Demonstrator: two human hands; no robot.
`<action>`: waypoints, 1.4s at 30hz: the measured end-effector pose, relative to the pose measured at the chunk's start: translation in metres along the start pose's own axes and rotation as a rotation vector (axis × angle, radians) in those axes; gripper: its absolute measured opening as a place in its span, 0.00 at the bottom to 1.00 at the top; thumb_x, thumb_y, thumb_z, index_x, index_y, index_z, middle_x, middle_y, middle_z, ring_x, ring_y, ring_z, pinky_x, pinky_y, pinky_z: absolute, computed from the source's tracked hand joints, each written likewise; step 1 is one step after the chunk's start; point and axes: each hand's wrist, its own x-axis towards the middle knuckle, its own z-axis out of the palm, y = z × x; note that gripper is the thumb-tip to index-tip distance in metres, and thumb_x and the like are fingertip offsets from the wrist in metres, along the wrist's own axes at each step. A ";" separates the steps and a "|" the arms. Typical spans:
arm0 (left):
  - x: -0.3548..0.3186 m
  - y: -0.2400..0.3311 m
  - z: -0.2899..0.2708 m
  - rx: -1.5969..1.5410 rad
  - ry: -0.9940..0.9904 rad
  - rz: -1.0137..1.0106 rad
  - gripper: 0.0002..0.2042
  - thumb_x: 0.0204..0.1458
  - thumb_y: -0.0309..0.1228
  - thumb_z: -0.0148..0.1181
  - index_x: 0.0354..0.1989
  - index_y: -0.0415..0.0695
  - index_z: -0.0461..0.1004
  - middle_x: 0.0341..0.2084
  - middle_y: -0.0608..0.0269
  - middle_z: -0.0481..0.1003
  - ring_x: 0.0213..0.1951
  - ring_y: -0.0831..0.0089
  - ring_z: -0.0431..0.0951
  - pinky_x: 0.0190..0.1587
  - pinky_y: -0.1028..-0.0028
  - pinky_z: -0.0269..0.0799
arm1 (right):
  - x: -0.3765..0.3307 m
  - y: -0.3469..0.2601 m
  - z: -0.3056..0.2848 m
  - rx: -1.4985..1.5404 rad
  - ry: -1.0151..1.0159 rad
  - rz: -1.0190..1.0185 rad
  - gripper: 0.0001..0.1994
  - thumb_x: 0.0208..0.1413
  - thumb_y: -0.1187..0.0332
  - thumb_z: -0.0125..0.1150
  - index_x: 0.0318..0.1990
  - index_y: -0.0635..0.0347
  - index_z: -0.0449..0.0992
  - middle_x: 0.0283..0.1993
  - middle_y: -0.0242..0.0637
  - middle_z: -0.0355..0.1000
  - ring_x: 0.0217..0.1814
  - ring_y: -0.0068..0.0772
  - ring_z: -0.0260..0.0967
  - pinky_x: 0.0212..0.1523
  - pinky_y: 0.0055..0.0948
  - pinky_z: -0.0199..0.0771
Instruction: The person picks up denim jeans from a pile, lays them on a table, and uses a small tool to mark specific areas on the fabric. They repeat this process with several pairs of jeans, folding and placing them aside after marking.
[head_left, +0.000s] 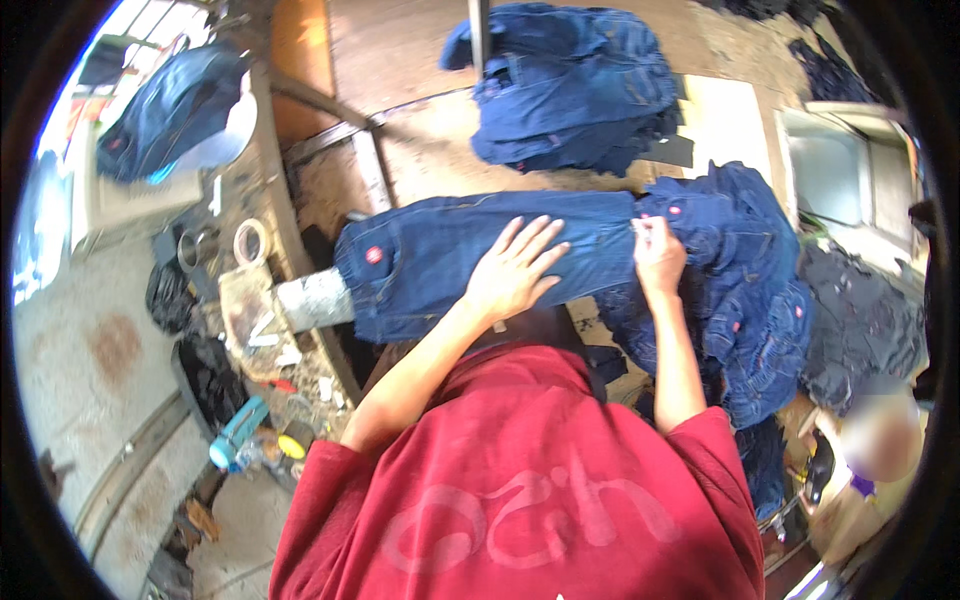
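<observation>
jeans leg (440, 255) lies stretched over a pale cylinder form (315, 298) | left hand (512, 270) flat on it, fingers spread | right hand (657, 252) pinches the denim near the waist (grip partly hidden) | denim pile (575, 85) behind

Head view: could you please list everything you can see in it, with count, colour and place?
jeans leg: one, dark blue, pulled over a form, centre
form: one, grey, end sticking out left of the leg
jeans heap: one, dark blue, right
jeans stack: one, dark blue, top centre
jeans: one, blue, upper left
tape roll: one, pale, left of the leg
bottle: one, teal, lower left
left hand: flat on the leg
right hand: pinching denim at the heap's edge
</observation>
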 end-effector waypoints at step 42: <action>-0.008 -0.181 -0.101 -0.392 -0.140 -0.307 0.15 0.55 0.35 0.76 0.31 0.32 0.83 0.26 0.43 0.79 0.30 0.44 0.83 0.36 0.58 0.78 | -0.024 -0.328 0.046 0.113 -0.208 0.104 0.04 0.60 0.71 0.69 0.41 0.54 0.82 0.22 0.37 0.78 0.21 0.38 0.79 0.22 0.37 0.78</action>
